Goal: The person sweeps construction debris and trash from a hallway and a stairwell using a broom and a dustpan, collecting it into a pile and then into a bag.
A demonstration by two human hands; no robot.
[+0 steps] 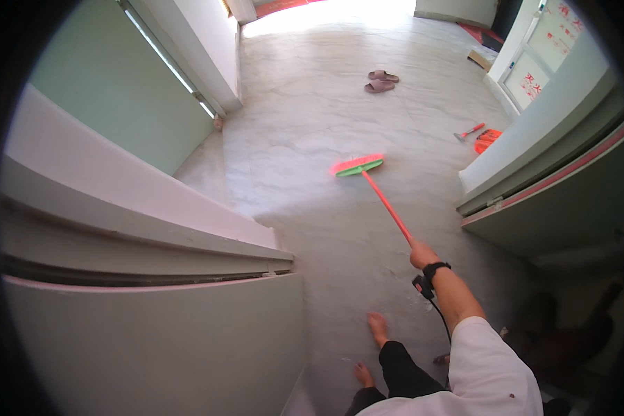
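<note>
My right hand [423, 253] is closed around the red handle of a push broom [359, 166], with a black strap on the wrist and a small black device on a cable hanging below it. The broom head has a green block and pink bristles and rests on the pale, marble-patterned floor [301, 135], ahead of me and a little left of the hand. My left hand is out of view. My bare feet stand on the floor below.
Open doors stand at left [161, 333] and right [551, 223]. Farther off lie a pair of slippers [380, 86], a red-handled scraper [469, 132] and an orange object [485, 141]. A piece of cardboard [479, 60] is near the glazed door at the right.
</note>
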